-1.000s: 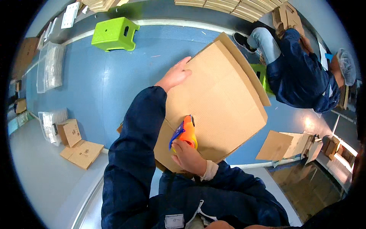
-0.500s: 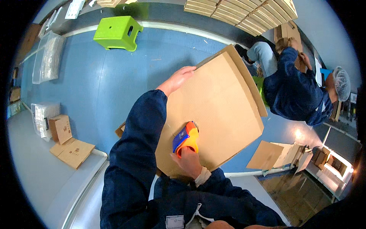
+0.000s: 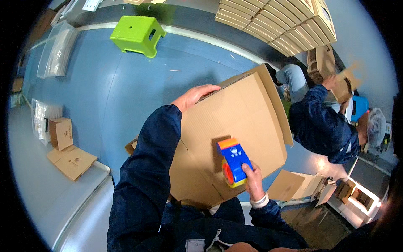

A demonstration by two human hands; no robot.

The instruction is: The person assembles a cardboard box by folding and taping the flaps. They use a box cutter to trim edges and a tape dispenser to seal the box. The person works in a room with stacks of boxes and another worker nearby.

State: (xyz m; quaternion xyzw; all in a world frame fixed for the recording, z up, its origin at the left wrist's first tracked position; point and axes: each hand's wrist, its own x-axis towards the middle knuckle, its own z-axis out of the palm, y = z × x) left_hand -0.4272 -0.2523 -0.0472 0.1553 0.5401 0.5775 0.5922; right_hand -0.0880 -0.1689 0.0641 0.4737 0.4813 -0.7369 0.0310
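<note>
A large brown cardboard box sits tilted in front of my body, with a flap standing along its right side. My left hand grips its far left edge, the fingers curled over the rim. In my right hand is a tape dispenser, blue with an orange front end and a yellow and orange-red roll side. The dispenser is over the lower middle of the box's broad face; whether it touches the cardboard, I cannot tell.
A green stool stands on the blue floor. Stacked flat cartons are at the far right. A co-worker sits at right, handling a small carton. Clear bins and an opened carton lie left.
My right hand has moved right and turned the tape dispenser, so its blue side now shows. The box sits slightly lower in view. At right, the co-worker's hands have lifted a carton.
</note>
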